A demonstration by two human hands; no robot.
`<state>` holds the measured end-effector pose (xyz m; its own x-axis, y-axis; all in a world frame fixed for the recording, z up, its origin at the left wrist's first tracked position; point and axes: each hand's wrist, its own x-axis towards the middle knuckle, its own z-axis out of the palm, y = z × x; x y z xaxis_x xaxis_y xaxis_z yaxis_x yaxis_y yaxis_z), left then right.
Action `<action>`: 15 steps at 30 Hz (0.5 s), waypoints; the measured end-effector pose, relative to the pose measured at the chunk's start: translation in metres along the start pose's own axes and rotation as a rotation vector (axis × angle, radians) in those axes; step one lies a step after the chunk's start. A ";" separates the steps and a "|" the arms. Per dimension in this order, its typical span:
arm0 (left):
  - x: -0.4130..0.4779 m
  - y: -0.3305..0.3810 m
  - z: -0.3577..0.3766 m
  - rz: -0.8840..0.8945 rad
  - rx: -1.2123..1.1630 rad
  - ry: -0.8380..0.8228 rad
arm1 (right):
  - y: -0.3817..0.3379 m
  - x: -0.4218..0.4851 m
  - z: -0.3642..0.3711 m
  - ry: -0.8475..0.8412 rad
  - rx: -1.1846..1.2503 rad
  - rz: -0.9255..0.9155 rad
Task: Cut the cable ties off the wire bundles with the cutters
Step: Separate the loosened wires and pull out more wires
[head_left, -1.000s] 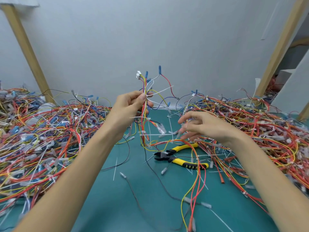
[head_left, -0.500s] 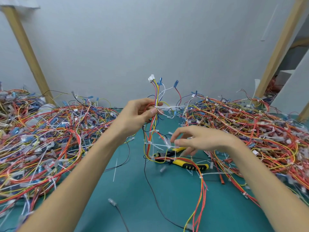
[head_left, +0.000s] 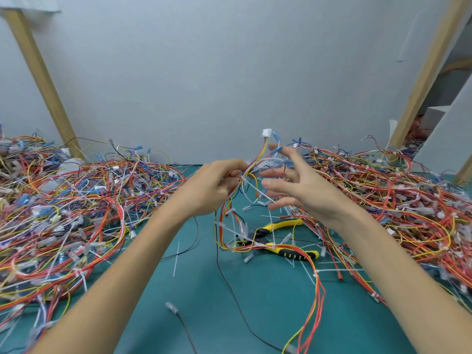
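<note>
The left hand (head_left: 213,187) is raised, pinching a wire bundle (head_left: 258,159) upright. The right hand (head_left: 301,186) hovers just beside it with fingers splayed, gripping nothing. The cutters (head_left: 283,242) lie on the teal surface (head_left: 255,302) below, under the bundle's trailing wires.

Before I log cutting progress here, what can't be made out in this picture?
Head view, the only one:
- Cutters blades: covered by loops of the wire bundle draped over them.
- Left hand grip: which strands it pinches are too thin and tangled to tell.
- Right hand: motion blur hides whether its spread fingers touch the bundle.
- Left pile and right pile: cut off by the frame edges.
</note>
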<state>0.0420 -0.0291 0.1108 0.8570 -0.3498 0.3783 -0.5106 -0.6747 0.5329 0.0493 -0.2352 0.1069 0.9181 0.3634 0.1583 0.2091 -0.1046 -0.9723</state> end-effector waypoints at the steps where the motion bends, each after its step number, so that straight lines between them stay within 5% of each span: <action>1: 0.000 0.001 0.000 0.003 0.037 -0.025 | 0.001 0.000 0.001 -0.017 -0.003 0.003; 8: -0.003 0.009 -0.001 0.043 0.319 -0.051 | 0.004 0.000 0.013 -0.012 0.009 0.098; 15: -0.004 0.008 0.000 0.103 0.225 0.245 | 0.005 0.000 0.018 0.138 0.091 -0.041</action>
<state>0.0349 -0.0330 0.1132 0.7462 -0.2754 0.6061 -0.5419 -0.7801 0.3127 0.0446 -0.2194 0.0994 0.9484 0.2342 0.2139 0.2214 -0.0059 -0.9752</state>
